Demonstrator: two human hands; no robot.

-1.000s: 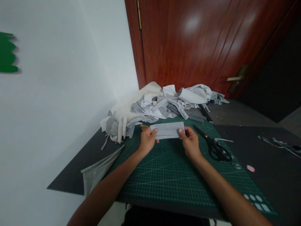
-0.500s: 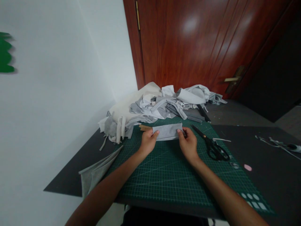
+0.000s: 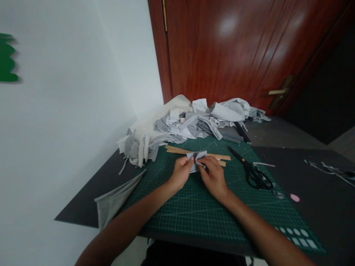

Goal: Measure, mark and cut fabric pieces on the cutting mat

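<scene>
A small piece of light grey fabric is held between my two hands, over the middle of the green cutting mat. My left hand pinches its left side, thumb on top. The fingers of my right hand are closed on its right side, which is bent over towards the left. Just beyond the fabric, two wooden rulers lie crossed on the mat, partly hidden by the fabric and my right hand. Black-handled scissors rest to the right, blades pointing away from me.
Grey and white fabric scraps are heaped along the back. A folded grey cloth hangs over the table's left edge. A pink disc lies right of the mat. Behind the table stand a brown door and a white wall.
The fabric was stretched flat between my hands; now its right part is bent over and my hands are closer together. The rulers behind it show more.
</scene>
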